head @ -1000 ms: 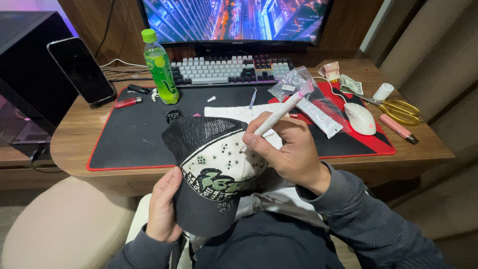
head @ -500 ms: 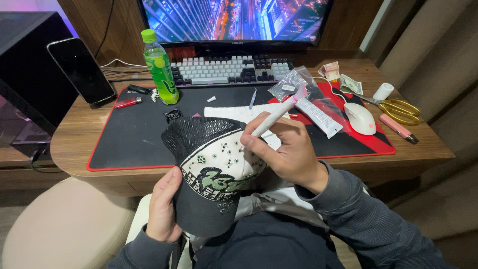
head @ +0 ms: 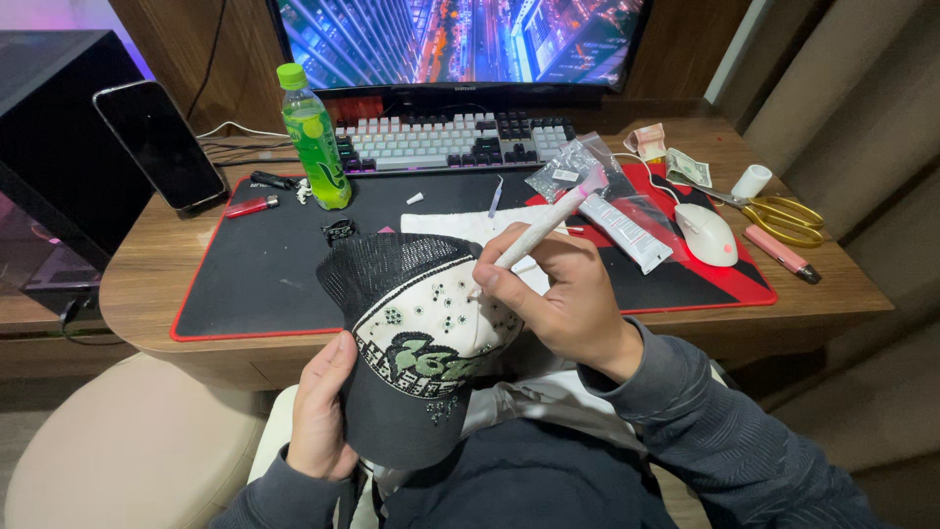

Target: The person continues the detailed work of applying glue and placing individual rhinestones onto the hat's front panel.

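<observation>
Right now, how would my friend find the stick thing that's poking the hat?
Start at the big black and red desk mat. In front of its near edge, the left hand holds a black and white cap by its brim. The right hand holds the pale pen-like stick, pink at its top end, its tip against the cap's white front.

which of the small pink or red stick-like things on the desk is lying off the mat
The pink marker at the desk's right edge, below the yellow scissors, lies on bare wood. The red lighter lies on the mat's left end.

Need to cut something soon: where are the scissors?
Head view, far right of the desk: the yellow-handled scissors lie between the white mouse and the pink pen.
</observation>
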